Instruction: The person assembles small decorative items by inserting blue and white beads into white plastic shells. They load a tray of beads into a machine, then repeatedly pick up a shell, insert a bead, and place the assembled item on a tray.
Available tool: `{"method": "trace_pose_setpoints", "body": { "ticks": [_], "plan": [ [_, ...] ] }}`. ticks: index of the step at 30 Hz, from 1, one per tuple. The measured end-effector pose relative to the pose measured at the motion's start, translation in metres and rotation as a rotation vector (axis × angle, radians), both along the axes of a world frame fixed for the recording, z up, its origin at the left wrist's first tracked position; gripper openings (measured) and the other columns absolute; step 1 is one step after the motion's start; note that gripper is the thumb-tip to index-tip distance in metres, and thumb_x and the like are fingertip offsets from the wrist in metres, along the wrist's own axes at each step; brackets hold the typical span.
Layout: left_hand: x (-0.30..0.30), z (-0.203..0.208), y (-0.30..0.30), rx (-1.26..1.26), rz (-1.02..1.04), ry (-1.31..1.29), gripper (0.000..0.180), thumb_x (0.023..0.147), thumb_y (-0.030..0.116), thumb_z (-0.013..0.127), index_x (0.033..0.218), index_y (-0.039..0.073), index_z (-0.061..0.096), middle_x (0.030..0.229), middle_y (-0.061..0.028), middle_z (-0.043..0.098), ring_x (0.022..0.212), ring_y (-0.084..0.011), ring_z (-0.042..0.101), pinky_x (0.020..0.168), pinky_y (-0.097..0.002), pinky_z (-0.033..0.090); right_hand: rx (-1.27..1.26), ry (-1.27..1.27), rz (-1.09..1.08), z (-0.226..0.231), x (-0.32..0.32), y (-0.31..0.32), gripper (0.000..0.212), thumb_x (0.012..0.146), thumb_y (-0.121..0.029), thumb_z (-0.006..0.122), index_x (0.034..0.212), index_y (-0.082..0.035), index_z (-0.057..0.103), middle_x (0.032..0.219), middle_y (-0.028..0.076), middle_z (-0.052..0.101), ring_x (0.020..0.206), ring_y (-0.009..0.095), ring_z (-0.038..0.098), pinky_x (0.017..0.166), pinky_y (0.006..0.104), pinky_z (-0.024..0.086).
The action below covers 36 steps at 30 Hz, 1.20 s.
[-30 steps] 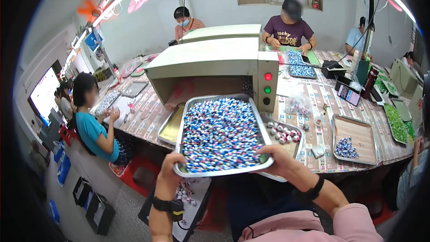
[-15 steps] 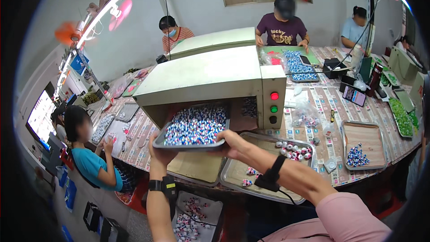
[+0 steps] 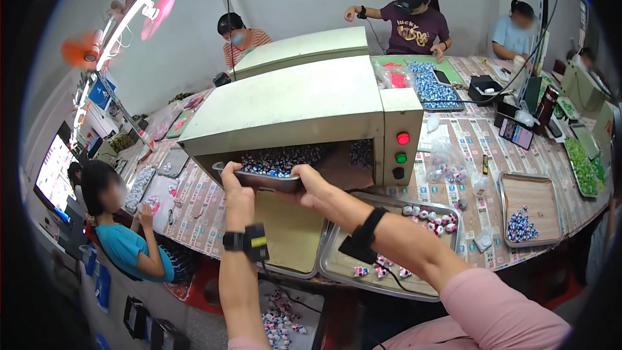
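A metal tray (image 3: 269, 183) heaped with small blue, white and dark beads (image 3: 275, 157) is mostly inside the dark opening of a cream box-shaped machine (image 3: 291, 107). My left hand (image 3: 234, 188) is closed on the tray's near left corner, thumb over the rim. On the near right corner my right hand (image 3: 312, 186) grips the rim, fingers partly hidden under it. The tray's far part lies in shadow. To its right, more small dark beads (image 3: 361, 153) are inside the opening.
A yellowish board in a tray (image 3: 285, 233) lies before the machine. Beside it, a large tray (image 3: 337, 246) holds pink-and-white beads. Another tray (image 3: 551, 214) with blue beads stands at right. Red and green buttons (image 3: 402, 148) are on the machine's front. Co-workers sit around the table.
Both my hands have pushed the tray forward and slightly left into the machine, its near edge now tipped up toward me. Across the table, a person in a dark shirt has raised one arm.
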<state>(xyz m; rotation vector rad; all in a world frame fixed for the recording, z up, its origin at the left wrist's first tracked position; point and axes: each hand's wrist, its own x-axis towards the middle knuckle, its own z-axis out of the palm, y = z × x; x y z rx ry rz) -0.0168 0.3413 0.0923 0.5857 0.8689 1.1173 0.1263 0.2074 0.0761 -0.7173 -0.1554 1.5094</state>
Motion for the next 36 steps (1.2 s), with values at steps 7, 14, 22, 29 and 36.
{"method": "trace_pose_setpoints", "body": {
  "ticks": [7, 14, 22, 29, 36],
  "plan": [
    [-0.018, -0.011, 0.001, 0.227, 0.013, 0.028, 0.025, 0.066, 0.024, 0.069, 0.080, 0.017, 0.049, 0.077, -0.0006, 0.050, 0.068, -0.0209, 0.055, 0.060, -0.0420, 0.050, -0.064, 0.019, 0.096, 0.029, 0.002, -0.012, 0.029, 0.081, -0.015, 0.050, 0.102, 0.005, 0.050, 0.097, 0.021, 0.057, 0.087, 0.035, 0.065, 0.083, 0.0509, 0.061],
    [-0.024, -0.014, -0.009, 0.163, 0.152, 0.112, 0.023, 0.066, 0.018, 0.068, 0.084, 0.011, 0.056, 0.082, -0.0076, 0.057, 0.073, -0.0283, 0.059, 0.065, -0.0514, 0.053, -0.088, 0.035, 0.041, 0.021, -0.003, -0.044, 0.019, 0.085, -0.007, 0.049, 0.098, 0.006, 0.049, 0.102, 0.020, 0.056, 0.092, 0.033, 0.064, 0.085, 0.0504, 0.061],
    [-0.034, -0.027, -0.018, 0.187, 0.154, -0.056, 0.023, 0.066, 0.023, 0.068, 0.083, 0.011, 0.058, 0.082, -0.0043, 0.056, 0.072, -0.0239, 0.055, 0.073, -0.0378, 0.050, -0.188, -0.005, 0.059, 0.015, 0.028, -0.054, 0.030, 0.093, -0.021, 0.057, 0.115, -0.001, 0.053, 0.111, 0.016, 0.062, 0.104, 0.034, 0.063, 0.093, 0.0580, 0.054],
    [-0.008, -0.029, -0.016, 0.078, 0.232, -0.139, 0.023, 0.059, 0.019, 0.061, 0.076, 0.007, 0.050, 0.090, -0.0088, 0.053, 0.078, -0.0251, 0.052, 0.067, -0.0409, 0.048, -0.154, -0.276, -0.142, -0.023, 0.058, -0.012, 0.028, 0.092, -0.022, 0.052, 0.114, -0.006, 0.056, 0.106, 0.014, 0.065, 0.095, 0.029, 0.067, 0.082, 0.0595, 0.057],
    [-0.007, -0.003, -0.022, 0.022, 0.354, -0.049, 0.022, 0.057, 0.010, 0.060, 0.074, 0.000, 0.051, 0.090, -0.0110, 0.054, 0.073, -0.0268, 0.055, 0.069, -0.0391, 0.047, -0.142, -0.301, -0.029, -0.009, 0.055, -0.030, 0.024, 0.089, -0.013, 0.046, 0.107, 0.002, 0.054, 0.100, 0.019, 0.063, 0.090, 0.035, 0.068, 0.075, 0.0610, 0.059]
  ]
}}
